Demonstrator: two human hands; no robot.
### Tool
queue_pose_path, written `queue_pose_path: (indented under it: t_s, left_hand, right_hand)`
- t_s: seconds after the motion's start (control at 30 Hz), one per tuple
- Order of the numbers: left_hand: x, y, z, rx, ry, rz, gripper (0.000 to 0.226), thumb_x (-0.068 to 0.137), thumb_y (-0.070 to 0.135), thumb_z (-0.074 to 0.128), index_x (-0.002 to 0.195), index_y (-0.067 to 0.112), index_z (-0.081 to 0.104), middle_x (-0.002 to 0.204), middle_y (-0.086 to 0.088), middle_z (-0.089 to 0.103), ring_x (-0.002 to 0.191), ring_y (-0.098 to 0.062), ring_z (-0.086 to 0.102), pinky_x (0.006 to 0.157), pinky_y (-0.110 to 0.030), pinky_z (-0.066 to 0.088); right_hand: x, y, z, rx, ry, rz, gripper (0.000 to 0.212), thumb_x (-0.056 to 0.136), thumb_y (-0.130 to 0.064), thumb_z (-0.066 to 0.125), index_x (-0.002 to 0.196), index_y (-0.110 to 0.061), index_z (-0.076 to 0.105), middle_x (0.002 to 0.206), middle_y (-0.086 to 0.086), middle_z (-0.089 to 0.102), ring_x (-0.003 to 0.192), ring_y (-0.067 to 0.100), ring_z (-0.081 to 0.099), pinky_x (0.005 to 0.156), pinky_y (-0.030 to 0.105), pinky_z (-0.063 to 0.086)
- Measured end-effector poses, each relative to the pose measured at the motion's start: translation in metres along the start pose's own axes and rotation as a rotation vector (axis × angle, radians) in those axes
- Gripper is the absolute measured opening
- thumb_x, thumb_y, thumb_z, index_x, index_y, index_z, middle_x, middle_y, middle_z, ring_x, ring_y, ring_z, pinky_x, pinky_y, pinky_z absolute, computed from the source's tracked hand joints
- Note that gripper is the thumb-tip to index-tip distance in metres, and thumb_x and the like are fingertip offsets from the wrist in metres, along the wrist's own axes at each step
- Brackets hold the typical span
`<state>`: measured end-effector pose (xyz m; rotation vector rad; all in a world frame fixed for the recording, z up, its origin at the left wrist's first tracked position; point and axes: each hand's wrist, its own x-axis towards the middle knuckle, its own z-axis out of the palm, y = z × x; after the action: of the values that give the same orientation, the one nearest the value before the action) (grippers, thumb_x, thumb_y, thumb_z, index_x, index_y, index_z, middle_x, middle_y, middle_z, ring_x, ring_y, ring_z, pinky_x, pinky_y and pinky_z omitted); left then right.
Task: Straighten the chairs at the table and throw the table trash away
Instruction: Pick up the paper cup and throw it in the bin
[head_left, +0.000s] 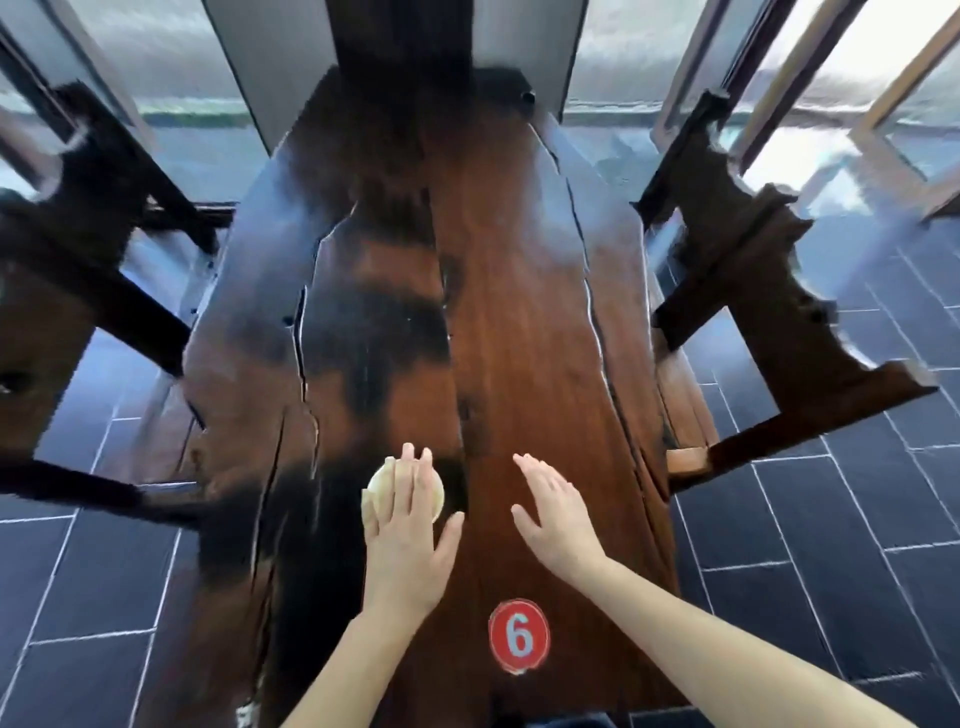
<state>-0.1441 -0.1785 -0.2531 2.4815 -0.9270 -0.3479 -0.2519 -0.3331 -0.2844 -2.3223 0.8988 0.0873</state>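
Observation:
A long dark wooden table (519, 338) runs away from me. On its near part lies a pale, round, flat piece of trash (378, 486), like a paper disc. My left hand (408, 530) lies flat over it with fingers spread, covering most of it. My right hand (556, 512) hovers open over bare wood to the right, holding nothing. A dark wooden chair (769, 312) stands at the table's right side, angled outward. Another dark chair (88, 249) stands at the left side, blurred.
A red round sticker with the number 6 (518, 635) is on the near end of the table. Dark floor tiles (831, 545) surround the table. Glass panels in wooden frames (810, 78) stand behind the far end, with a dark post (395, 47) in the middle.

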Motion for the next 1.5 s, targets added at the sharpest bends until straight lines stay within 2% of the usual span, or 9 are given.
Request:
queue_pose_path:
  t_s: [0.17, 0.23, 0.43, 0.53, 0.63, 0.83, 1.1, 1.33, 1.5]
  left_hand:
    - [-0.005, -0.032, -0.002, -0.091, -0.047, 0.002, 0.055, 0.079, 0.025, 0.071, 0.129, 0.015, 0.050, 0.123, -0.003, 0.060, 0.119, -0.023, 0.052, 0.105, -0.036, 0.037]
    - [-0.007, -0.042, 0.000, -0.007, -0.070, 0.079, 0.047, 0.073, 0.021, 0.076, 0.117, 0.017, 0.061, 0.107, 0.003, 0.069, 0.106, -0.018, 0.061, 0.103, -0.039, 0.040]
    - [-0.008, -0.064, -0.005, -0.116, 0.023, 0.049, 0.020, 0.073, 0.008, 0.075, 0.091, 0.016, 0.072, 0.083, 0.005, 0.071, 0.081, -0.014, 0.064, 0.093, -0.039, 0.049]
    - [-0.008, -0.064, -0.013, -0.222, 0.025, -0.007, 0.013, 0.077, 0.010, 0.071, 0.090, 0.014, 0.069, 0.078, 0.003, 0.069, 0.076, -0.018, 0.062, 0.067, -0.028, 0.050]
    - [-0.006, -0.057, -0.017, -0.222, 0.024, -0.019, 0.012, 0.079, 0.013, 0.070, 0.091, 0.013, 0.069, 0.078, 0.001, 0.069, 0.072, -0.016, 0.061, 0.062, -0.024, 0.044]
    - [-0.001, -0.031, -0.014, -0.302, 0.016, -0.002, 0.014, 0.089, 0.017, 0.059, 0.099, 0.012, 0.067, 0.089, 0.001, 0.068, 0.079, -0.011, 0.060, 0.068, -0.021, 0.047]
    - [-0.010, 0.024, 0.026, -0.410, -0.160, 0.000, 0.027, 0.089, 0.024, 0.058, 0.111, 0.011, 0.063, 0.113, -0.005, 0.066, 0.105, -0.017, 0.061, 0.083, -0.026, 0.056]
    - [-0.017, 0.084, 0.072, -0.364, -0.277, 0.067, 0.026, 0.088, 0.028, 0.060, 0.110, 0.014, 0.065, 0.113, -0.001, 0.067, 0.094, -0.007, 0.061, 0.074, -0.018, 0.056]
    - [-0.021, 0.132, 0.104, -0.339, -0.327, 0.138, 0.009, 0.087, 0.025, 0.061, 0.095, 0.026, 0.065, 0.096, 0.011, 0.068, 0.082, -0.004, 0.062, 0.071, -0.031, 0.057]
  right_hand:
    - [0.023, -0.040, 0.022, 0.193, -0.258, 0.024, 0.054, 0.099, -0.021, 0.047, 0.149, -0.021, 0.027, 0.155, -0.001, 0.030, 0.143, 0.014, 0.026, 0.114, 0.026, 0.021]
    - [0.030, -0.047, 0.031, 0.213, -0.343, 0.046, 0.056, 0.098, -0.014, 0.048, 0.149, -0.018, 0.026, 0.156, 0.002, 0.030, 0.143, 0.015, 0.025, 0.114, 0.026, 0.019]
    - [0.028, -0.055, 0.052, 0.220, -0.433, 0.069, 0.061, 0.094, -0.013, 0.056, 0.148, -0.013, 0.028, 0.154, 0.004, 0.032, 0.142, 0.017, 0.028, 0.111, 0.023, 0.022]
    - [0.023, -0.054, 0.057, 0.282, -0.436, 0.078, 0.048, 0.094, -0.008, 0.052, 0.140, -0.009, 0.040, 0.138, 0.004, 0.049, 0.124, 0.013, 0.044, 0.107, 0.024, 0.033]
    - [0.017, -0.048, 0.056, 0.420, -0.418, 0.181, 0.034, 0.097, -0.012, 0.049, 0.131, -0.014, 0.049, 0.124, 0.002, 0.057, 0.111, 0.012, 0.052, 0.090, 0.020, 0.045]
    - [0.002, -0.025, 0.043, 0.707, -0.355, 0.408, 0.028, 0.095, -0.028, 0.056, 0.121, -0.019, 0.054, 0.113, 0.006, 0.064, 0.102, 0.016, 0.063, 0.074, 0.027, 0.054]
    - [-0.039, 0.036, 0.005, 0.901, -0.094, 0.590, 0.021, 0.092, -0.023, 0.062, 0.112, -0.021, 0.060, 0.110, 0.002, 0.065, 0.100, 0.012, 0.062, 0.066, 0.022, 0.053]
    - [-0.090, 0.106, -0.025, 1.105, 0.289, 0.748, 0.018, 0.089, -0.005, 0.064, 0.101, -0.018, 0.064, 0.102, 0.008, 0.069, 0.096, 0.020, 0.066, 0.074, 0.033, 0.058]
    - [-0.123, 0.156, -0.052, 1.270, 0.446, 0.830, 0.021, 0.089, -0.001, 0.061, 0.106, -0.015, 0.062, 0.098, 0.005, 0.067, 0.085, 0.015, 0.063, 0.066, 0.025, 0.051]
